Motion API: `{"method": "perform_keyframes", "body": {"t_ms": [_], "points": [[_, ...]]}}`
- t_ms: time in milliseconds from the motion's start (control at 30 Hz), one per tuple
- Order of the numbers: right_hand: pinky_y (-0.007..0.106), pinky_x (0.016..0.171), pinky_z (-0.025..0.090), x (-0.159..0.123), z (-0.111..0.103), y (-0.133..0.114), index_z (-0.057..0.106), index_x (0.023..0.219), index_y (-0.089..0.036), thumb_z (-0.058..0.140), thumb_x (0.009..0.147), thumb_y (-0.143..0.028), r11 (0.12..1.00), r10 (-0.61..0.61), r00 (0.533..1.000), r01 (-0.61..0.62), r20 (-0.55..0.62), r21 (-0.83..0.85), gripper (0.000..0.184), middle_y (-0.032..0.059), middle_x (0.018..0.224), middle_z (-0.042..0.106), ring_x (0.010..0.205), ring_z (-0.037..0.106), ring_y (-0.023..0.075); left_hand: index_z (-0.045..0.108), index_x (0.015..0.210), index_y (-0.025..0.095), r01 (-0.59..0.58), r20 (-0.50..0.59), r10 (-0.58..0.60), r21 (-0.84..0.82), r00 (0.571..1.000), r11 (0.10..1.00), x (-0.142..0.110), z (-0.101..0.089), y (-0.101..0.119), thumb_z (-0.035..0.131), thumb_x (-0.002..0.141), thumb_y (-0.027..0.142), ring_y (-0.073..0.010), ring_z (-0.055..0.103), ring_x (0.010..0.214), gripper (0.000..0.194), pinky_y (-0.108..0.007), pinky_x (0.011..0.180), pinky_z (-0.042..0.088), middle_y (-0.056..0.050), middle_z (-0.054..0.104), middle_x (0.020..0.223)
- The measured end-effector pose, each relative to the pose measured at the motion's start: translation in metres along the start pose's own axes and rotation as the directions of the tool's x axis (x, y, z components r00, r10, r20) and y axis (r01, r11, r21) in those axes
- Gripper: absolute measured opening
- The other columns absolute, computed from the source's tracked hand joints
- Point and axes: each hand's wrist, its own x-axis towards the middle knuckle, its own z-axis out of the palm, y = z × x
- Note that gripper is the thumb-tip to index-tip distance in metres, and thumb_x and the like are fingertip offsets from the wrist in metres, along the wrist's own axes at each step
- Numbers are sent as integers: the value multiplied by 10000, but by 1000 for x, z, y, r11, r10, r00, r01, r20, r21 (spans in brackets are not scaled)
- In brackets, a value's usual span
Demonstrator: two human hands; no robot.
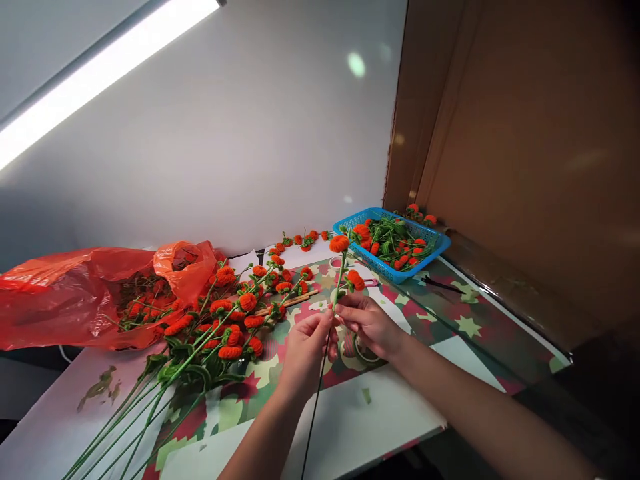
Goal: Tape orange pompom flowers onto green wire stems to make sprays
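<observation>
Between both hands stands an artificial flower stem (341, 272) with fuzzy orange blooms and green leaves, its dark lower wire running down toward the front edge. My left hand (311, 340) pinches the stem just below the lowest leaves. Close beside it, the fingertips of my right hand (367, 321) are closed on the same stem slightly higher up. Partly behind my right hand lies a roll of tape (367, 352). To the left rests a bunch of finished orange flower stems (233, 327), their long green stalks pointing toward me.
A blue basket (341, 230) holding small orange flowers and green pieces stands at the back right. A red plastic bag (65, 287) with more flowers lies at the left. Dark scissors (444, 285) and wooden sticks (293, 302) rest on the camouflage-patterned cover (470, 327). A cardboard wall (525, 147) rises at the right.
</observation>
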Motion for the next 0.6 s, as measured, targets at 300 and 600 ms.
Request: {"method": "perform_keyframes", "body": {"t_ms": [300, 600], "points": [[212, 423, 213, 3, -3, 4, 639, 664, -151, 754, 636, -354, 995, -92, 995, 91, -30, -26, 235, -60, 488, 477, 424, 315, 39, 622, 674, 141, -154, -39, 155, 17, 987, 988, -4, 4, -3, 695, 694, 365, -31, 400, 330, 237, -155, 331, 294, 40, 526, 517], [186, 377, 256, -1, 2, 8, 600, 582, -146, 769, 613, -407, 979, 115, 983, -136, 143, 152, 313, -83, 368, 398, 350, 300, 35, 570, 682, 132, 194, 198, -134, -328, 971, 924, 6, -1, -10, 725, 641, 380, 18, 263, 271, 296, -101, 267, 199, 73, 455, 474]]}}
